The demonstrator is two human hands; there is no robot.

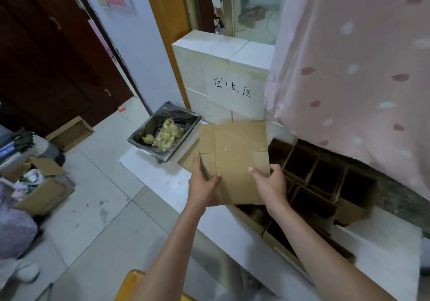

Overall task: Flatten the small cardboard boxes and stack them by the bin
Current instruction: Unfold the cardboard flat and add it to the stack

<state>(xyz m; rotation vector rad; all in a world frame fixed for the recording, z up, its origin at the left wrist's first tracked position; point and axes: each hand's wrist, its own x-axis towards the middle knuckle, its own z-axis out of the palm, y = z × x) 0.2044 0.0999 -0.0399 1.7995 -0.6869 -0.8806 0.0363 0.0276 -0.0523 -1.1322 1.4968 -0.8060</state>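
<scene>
At the left end of the white platform point(149, 168) stands the bin point(164, 130), black-lined. Just right of it both hands hold a flattened box point(235, 161) — long axis running away from the person, far edge toward the paper sign point(232, 89). The left hand point(202, 184) and right hand point(271, 184) each pinch a near corner, thumbs on top. Further right, upright open boxes point(321, 184) crowd the platform's back edge.

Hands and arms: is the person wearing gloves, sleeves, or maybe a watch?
No gloves: the left hand and right hand are bare. Both forearms are bare too, with no sleeves in view. No watch, ring or bracelet shows on either wrist or on the fingers.
</scene>
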